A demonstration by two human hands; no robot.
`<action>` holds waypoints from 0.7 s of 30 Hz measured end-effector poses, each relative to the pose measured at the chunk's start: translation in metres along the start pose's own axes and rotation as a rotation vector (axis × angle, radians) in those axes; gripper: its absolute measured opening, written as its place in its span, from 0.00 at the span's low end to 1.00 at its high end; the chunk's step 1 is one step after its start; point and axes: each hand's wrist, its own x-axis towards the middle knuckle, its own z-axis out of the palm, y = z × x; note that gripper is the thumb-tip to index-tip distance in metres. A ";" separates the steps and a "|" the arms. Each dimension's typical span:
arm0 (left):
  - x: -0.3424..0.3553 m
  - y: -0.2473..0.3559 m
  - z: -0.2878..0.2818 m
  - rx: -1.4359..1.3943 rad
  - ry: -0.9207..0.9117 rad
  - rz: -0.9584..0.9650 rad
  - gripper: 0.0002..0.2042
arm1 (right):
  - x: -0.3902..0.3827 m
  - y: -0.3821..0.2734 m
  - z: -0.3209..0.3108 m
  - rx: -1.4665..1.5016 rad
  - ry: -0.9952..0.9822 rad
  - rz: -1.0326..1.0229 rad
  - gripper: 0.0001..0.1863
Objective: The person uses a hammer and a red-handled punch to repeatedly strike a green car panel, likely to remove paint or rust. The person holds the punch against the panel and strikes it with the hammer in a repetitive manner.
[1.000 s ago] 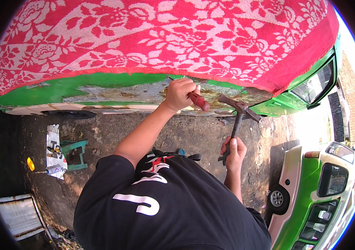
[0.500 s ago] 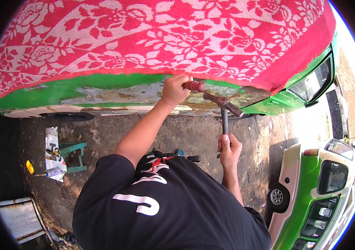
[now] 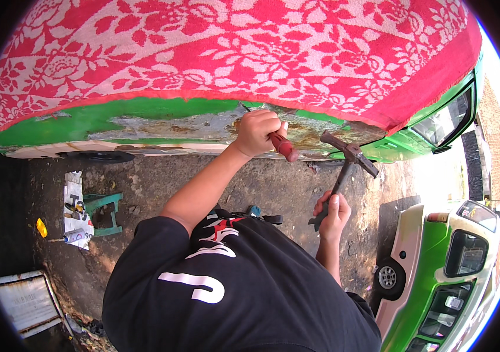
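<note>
My left hand [image 3: 257,134] is wrapped round a tool with a red handle [image 3: 284,146], its butt end pointing down to the right. The hand covers most of the tool, so I cannot make out its working end. It is up against the side of a green vehicle [image 3: 144,111], where the paint has come off in grey and rusty patches. A hammer [image 3: 352,154] with a dark metal head is in my right hand [image 3: 333,218], which grips the lower handle. The hammer's head is right of the red handle and apart from it.
A red and white floral cloth [image 3: 232,53] covers the vehicle's top. To the left, a green stool [image 3: 104,214] stands beside a printed sheet with a spray can [image 3: 74,236] on it. A framed panel [image 3: 27,305] lies at lower left. Another green and white van [image 3: 432,270] stands at right.
My right hand has swung the hammer away to the right, with its handle now tilted. My left hand has shifted slightly right and down, turning the red handle's end downward.
</note>
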 end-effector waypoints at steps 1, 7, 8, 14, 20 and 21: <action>0.000 0.000 0.000 -0.010 0.000 0.006 0.18 | 0.000 0.000 0.001 0.001 -0.003 -0.003 0.24; -0.001 -0.003 0.005 -0.007 -0.004 0.006 0.18 | 0.000 0.001 -0.002 -0.014 -0.004 -0.006 0.24; -0.001 -0.003 0.005 -0.011 -0.005 0.006 0.18 | 0.000 0.001 -0.003 -0.018 -0.003 -0.005 0.24; -0.001 -0.003 0.006 -0.034 -0.011 0.015 0.17 | -0.001 0.001 -0.004 -0.002 0.000 0.011 0.25; -0.001 -0.003 0.005 -0.032 -0.005 0.004 0.17 | 0.000 -0.002 -0.004 -0.004 0.013 0.018 0.24; -0.001 -0.003 0.005 -0.026 -0.008 0.003 0.17 | 0.000 -0.002 -0.003 -0.002 0.019 0.018 0.24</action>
